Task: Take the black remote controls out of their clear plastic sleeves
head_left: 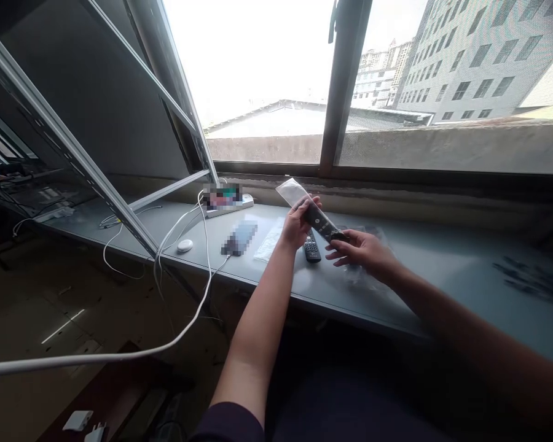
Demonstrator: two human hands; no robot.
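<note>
Over the grey table, a dark remote control (321, 221) is held at a slant. A clear plastic sleeve (292, 191) reaches past its upper end. My left hand (299, 222) is closed around the upper part of the remote and the sleeve. At the lower end, the thumb and fingers of my right hand (357, 247) close on the remote's tip. A second black remote control (312, 248) lies on the table just below, partly hidden by the held one. Thin clear plastic bags (366, 276) are spread under and beside my right hand.
A white plastic packet (268, 244) and a blurred phone-like device (240, 238) on a cable lie left. Further left are a round white puck (185, 245), a white power strip (239, 205) and white cables (206, 245). A metal frame (87, 159) slants across the left; dark bundled items (529, 279) lie right.
</note>
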